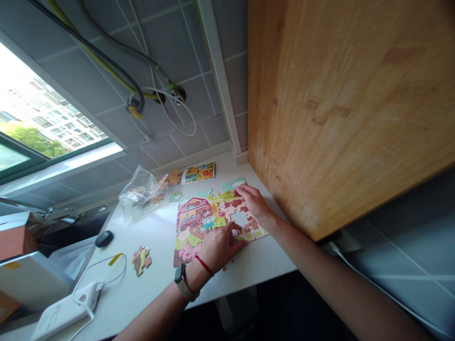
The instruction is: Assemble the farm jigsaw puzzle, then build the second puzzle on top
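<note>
The puzzle (194, 222) lay mostly joined near the counter's (159, 251) front right corner — a gap open, loose pieces (138, 265) leftward. Left hand's (216, 244) grip was apart; right hand's (258, 204) — couldn't tell.

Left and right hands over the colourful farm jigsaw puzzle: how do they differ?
The left hand has a dark-faced watch with a pale strap and a thin red cord bracelet at its wrist; the right hand has neither. The left hand is at the near side of the jigsaw puzzle, the right hand farther right. Both have bent fingers.
</note>
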A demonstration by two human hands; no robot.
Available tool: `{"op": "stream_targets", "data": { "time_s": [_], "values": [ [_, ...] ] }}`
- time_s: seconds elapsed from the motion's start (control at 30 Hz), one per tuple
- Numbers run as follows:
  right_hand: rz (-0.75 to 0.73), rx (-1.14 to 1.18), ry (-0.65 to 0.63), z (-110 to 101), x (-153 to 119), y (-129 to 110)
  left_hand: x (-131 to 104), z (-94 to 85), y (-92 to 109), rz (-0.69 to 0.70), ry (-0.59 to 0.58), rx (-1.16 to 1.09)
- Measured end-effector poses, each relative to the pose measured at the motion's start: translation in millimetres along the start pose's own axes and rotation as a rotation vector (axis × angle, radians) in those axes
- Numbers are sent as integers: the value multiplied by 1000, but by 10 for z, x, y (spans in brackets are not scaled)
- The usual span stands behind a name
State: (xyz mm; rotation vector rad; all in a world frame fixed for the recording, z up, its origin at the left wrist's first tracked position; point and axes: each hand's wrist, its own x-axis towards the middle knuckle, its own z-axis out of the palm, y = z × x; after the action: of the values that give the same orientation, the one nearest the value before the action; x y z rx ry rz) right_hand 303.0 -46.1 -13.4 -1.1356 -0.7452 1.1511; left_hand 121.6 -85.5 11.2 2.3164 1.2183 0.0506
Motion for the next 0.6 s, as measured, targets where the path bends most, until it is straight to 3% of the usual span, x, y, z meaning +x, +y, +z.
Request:
{"op": "stream_targets", "data": {
  "time_s": [0.6],
  "values": [
    [-11, 6, 1, -7, 23, 35, -23, -43, 43, -7, -29, 46]
  ]
}}
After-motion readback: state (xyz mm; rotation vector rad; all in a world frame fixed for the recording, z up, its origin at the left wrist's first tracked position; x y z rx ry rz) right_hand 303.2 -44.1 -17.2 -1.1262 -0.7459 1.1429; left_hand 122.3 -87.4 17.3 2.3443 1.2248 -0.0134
